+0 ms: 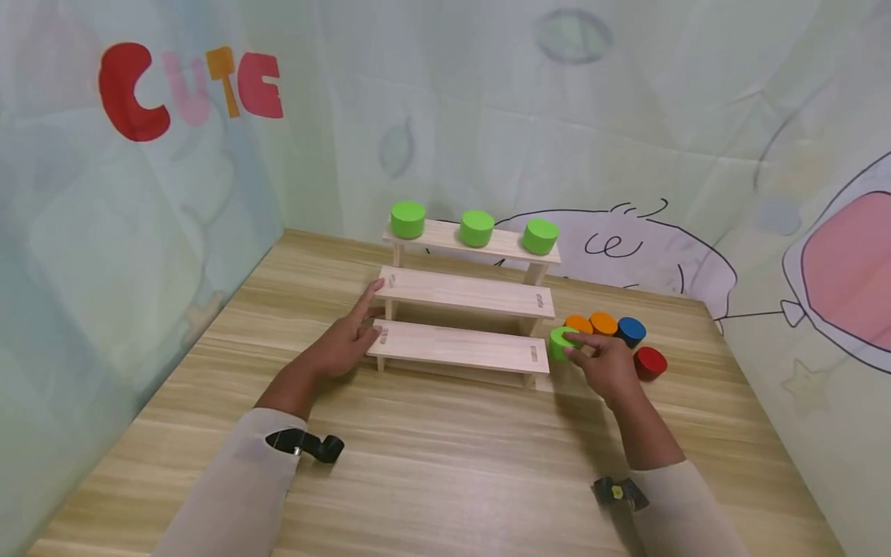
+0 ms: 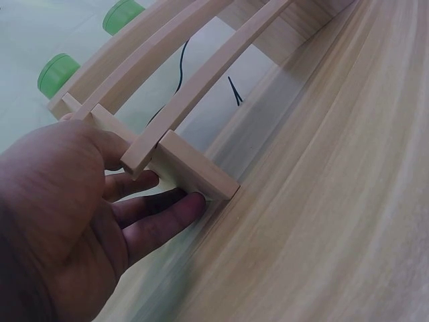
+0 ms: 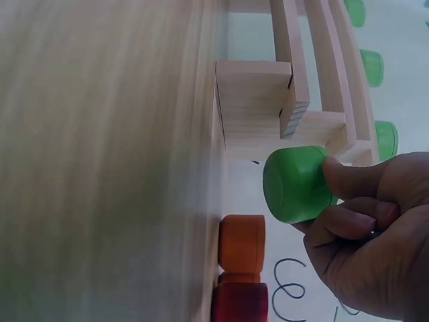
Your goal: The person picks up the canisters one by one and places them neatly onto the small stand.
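A three-step wooden shelf (image 1: 459,346) stands mid-table, with three green cylinders (image 1: 476,228) on its top step. My left hand (image 1: 358,329) lies at the shelf's left end, its straight fingers (image 2: 167,211) touching the side leg (image 2: 194,168) of the bottom step. Just right of that step, my right hand (image 1: 581,350) grips a fourth green cylinder (image 1: 558,340). In the right wrist view this cylinder (image 3: 295,184) is pinched between thumb and fingers, slightly off the tabletop and close to the shelf's right leg (image 3: 251,100).
Two orange cylinders (image 1: 602,322), a blue one (image 1: 631,330) and a red one (image 1: 650,362) stand on the table behind and beside my right hand. Fabric walls close off the back and both sides. The middle and bottom steps hold nothing.
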Tool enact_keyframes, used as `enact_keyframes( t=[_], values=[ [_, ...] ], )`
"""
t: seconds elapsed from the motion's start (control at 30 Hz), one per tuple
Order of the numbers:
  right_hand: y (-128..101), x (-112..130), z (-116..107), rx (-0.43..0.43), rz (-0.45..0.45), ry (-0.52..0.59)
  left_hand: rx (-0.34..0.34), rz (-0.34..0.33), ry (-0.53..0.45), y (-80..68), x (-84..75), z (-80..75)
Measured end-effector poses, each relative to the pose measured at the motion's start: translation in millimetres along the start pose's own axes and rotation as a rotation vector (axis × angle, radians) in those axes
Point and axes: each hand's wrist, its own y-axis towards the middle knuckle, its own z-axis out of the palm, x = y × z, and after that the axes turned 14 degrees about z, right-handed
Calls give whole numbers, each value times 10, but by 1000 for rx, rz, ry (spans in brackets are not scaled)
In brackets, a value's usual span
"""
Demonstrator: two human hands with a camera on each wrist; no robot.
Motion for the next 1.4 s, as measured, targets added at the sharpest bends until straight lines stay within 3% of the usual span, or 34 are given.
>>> enact_keyframes(
  t=[0.2, 0.57, 0.9, 1.03, 1.27, 1.4],
  values=[
    [-79, 52, 2, -56, -55, -2, 6, 0, -6, -6, 13, -6],
    [-234, 141, 9, -234, -147, 66, 4, 30, 1, 3, 35, -22],
    [-343, 187, 71, -362, -268, 258, 3, 31, 10, -15, 27, -19],
    [-395, 233, 82, -368, -310, 352, 2, 29, 9, -22, 21, -23],
    [-437, 261, 91, -295, -360, 408, -4, 36, -17, -7, 36, 2],
    [-417, 283, 143, -256, -426, 498, -8, 24, -35, -13, 47, -9]
  ],
)
